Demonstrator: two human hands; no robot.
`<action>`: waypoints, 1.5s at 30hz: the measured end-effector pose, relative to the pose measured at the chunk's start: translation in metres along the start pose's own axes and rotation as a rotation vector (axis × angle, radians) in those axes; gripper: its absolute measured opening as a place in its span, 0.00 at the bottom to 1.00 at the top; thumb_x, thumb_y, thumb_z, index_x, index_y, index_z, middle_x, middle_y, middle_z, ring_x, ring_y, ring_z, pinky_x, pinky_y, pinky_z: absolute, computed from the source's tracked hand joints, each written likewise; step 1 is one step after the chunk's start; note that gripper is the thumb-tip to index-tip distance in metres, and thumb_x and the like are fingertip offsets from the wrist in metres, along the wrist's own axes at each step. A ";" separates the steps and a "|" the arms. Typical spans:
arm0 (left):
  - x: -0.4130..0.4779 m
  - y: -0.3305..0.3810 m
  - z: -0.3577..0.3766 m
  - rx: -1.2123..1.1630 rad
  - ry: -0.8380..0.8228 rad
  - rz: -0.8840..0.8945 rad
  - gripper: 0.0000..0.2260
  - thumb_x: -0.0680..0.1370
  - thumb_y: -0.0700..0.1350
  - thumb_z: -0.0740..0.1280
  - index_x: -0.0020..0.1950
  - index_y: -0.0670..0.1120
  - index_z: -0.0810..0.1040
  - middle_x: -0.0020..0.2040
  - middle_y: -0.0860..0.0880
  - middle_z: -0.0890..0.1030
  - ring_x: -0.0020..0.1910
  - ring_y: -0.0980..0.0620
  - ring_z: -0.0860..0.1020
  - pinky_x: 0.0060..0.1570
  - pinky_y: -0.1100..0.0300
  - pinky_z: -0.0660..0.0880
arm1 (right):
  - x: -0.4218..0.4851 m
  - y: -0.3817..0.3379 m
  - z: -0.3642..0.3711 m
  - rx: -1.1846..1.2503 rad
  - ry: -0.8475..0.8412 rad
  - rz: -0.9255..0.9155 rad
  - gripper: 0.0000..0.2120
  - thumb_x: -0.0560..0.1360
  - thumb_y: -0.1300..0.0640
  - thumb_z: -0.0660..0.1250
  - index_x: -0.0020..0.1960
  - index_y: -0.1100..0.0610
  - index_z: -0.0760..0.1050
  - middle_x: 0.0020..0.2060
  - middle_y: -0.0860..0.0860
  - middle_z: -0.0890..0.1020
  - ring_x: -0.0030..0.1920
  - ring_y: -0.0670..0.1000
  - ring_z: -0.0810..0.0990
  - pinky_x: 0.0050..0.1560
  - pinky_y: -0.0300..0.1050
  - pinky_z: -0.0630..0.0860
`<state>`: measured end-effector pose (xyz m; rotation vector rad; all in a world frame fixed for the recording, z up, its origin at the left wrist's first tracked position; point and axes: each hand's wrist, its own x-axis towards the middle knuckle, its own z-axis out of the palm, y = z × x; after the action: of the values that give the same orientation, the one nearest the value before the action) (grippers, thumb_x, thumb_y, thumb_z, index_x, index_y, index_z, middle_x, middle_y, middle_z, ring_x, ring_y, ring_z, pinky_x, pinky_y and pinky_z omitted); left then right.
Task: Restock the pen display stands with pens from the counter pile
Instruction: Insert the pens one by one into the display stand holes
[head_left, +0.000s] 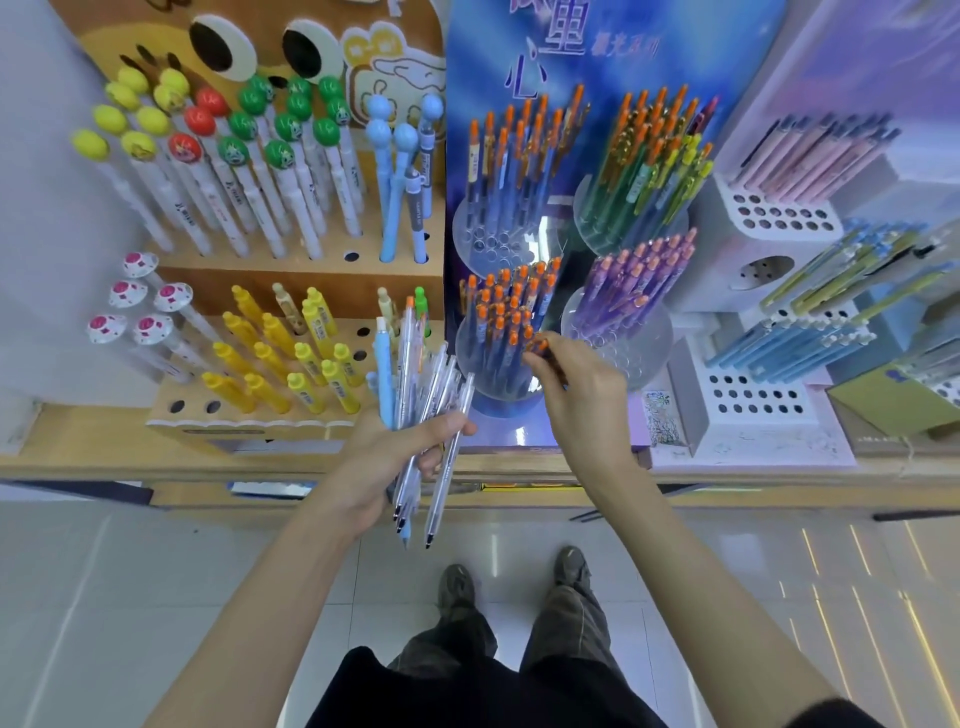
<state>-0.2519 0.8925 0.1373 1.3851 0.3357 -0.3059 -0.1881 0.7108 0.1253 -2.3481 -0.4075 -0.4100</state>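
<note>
- Head view looks down on two bare forearms reaching over the desk (78, 465) edge toward the pen stands.
- Left hand (387, 457) is clenched around a bundle of pens (426, 410), mostly clear-barrelled with one light blue, tips pointing down toward the floor.
- Right hand (576, 387) reaches forward, its fingertips (535, 356) pinching an orange-capped pen (540, 344) at the near edge of the round clear holder (470, 358).
- That holder is crowded with upright orange-capped pens, so the pinched pen sits right against its neighbours.
- Just right of it stands a clear holder of purple pens (631, 291).
- Left of the hands, a wooden stand (249, 423) carries yellow pens (283, 358), with a few open holes.
- White perforated stands (753, 402) sit at far right.
</note>
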 end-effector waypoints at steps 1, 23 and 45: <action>0.000 0.000 0.000 0.005 -0.001 0.001 0.16 0.73 0.43 0.70 0.51 0.30 0.77 0.25 0.54 0.77 0.23 0.55 0.66 0.26 0.65 0.69 | 0.000 0.001 0.003 -0.010 -0.036 0.012 0.05 0.76 0.63 0.67 0.47 0.67 0.77 0.36 0.59 0.79 0.35 0.59 0.76 0.36 0.51 0.72; -0.005 0.005 0.001 -0.013 -0.014 0.004 0.19 0.69 0.48 0.71 0.48 0.33 0.79 0.24 0.54 0.77 0.23 0.56 0.67 0.27 0.66 0.69 | -0.003 -0.003 0.026 0.108 0.007 0.398 0.12 0.76 0.53 0.68 0.42 0.58 0.67 0.32 0.50 0.75 0.33 0.53 0.73 0.34 0.45 0.69; -0.004 0.015 -0.007 -0.023 -0.292 -0.119 0.22 0.67 0.45 0.77 0.57 0.42 0.75 0.43 0.41 0.84 0.25 0.55 0.68 0.26 0.64 0.68 | 0.044 -0.068 -0.018 0.815 -0.342 0.420 0.17 0.75 0.54 0.69 0.40 0.69 0.76 0.30 0.63 0.67 0.35 0.53 0.64 0.39 0.46 0.62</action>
<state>-0.2500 0.9016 0.1512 1.2788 0.1788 -0.5935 -0.1787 0.7539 0.1955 -1.6226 -0.1716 0.3204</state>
